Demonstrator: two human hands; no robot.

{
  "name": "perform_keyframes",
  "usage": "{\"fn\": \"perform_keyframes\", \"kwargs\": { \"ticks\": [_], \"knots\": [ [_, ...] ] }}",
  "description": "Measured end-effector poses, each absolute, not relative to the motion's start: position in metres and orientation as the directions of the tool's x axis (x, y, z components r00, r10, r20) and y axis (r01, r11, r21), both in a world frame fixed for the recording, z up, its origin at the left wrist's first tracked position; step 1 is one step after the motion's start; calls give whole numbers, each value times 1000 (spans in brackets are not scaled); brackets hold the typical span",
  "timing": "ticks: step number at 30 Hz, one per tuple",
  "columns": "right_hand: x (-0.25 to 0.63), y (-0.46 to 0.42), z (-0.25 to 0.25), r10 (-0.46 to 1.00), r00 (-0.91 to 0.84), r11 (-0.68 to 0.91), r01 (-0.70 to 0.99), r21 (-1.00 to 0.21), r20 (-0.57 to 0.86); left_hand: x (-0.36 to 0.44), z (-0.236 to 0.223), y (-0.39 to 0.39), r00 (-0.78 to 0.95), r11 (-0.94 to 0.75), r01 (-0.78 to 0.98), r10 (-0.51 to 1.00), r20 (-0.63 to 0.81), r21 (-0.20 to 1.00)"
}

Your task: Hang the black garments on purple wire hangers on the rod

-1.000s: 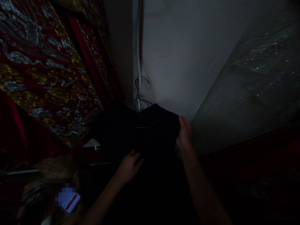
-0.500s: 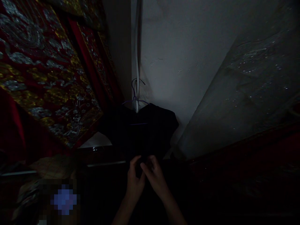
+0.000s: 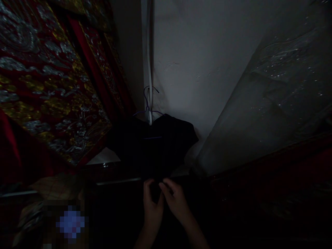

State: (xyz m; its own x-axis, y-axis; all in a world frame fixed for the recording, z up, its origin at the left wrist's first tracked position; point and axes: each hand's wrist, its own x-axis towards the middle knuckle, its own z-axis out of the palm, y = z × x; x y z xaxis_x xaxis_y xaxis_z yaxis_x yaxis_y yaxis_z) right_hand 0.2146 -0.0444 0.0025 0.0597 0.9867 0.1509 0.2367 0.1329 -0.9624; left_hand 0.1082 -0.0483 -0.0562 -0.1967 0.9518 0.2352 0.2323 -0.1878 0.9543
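Scuffed wall (image 3: pixel 197 45), curved hanger (image 3: pixel 147 107), dark garment (image 3: pixel 176 138)

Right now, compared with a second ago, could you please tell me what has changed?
The right hand has let go of the sleeve of the black cloth garment and moved down and inward beside the left hand, which moved slightly lower. Their grip is too dark to make out. The garment still hangs from its purple wire hanger.
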Motion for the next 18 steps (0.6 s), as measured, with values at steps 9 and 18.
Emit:
{"fn": "perform_keyframes", "kwargs": {
  "ticks": [9, 18],
  "knots": [
    [200, -39, -5, 984, 70, 152, 154, -976, 164, 90, -56, -41, -121, -351, 226, 916, 383, 909],
    [201, -36, -15, 980, 89, 153, 247, -957, 179, 85, -48, -41, -151, -521, 218, 817, 556, 825]
  ]
}}
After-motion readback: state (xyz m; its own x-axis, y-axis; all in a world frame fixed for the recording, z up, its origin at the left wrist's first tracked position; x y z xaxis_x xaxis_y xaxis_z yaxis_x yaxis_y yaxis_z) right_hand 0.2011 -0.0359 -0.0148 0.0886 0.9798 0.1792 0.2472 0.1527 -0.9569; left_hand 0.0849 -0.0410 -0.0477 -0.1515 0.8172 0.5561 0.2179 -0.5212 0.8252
